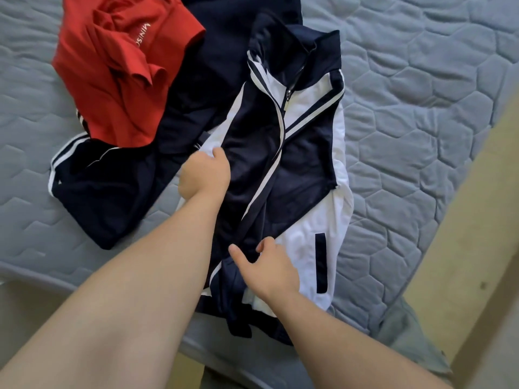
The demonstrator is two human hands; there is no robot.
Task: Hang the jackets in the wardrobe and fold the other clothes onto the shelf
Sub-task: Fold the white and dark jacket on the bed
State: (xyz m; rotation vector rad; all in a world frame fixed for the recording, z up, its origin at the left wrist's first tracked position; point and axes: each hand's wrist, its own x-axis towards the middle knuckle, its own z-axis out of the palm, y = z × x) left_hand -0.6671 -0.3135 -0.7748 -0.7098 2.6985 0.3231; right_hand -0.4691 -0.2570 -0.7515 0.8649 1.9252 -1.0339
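Your left hand (205,175) curls round the left edge of the navy-and-white zip track jacket (283,153), which lies collar far, hem near on the quilted grey mattress (421,136). Your right hand (266,268), nearer the hem, rests there half-curled; I cannot tell whether it has hold.

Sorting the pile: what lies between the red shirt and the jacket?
In the head view, a navy garment lies between the red shirt and the jacket.

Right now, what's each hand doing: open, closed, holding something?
Left hand: grips the jacket at its side edge.
Right hand: on the jacket's lower front; grip cannot be told.
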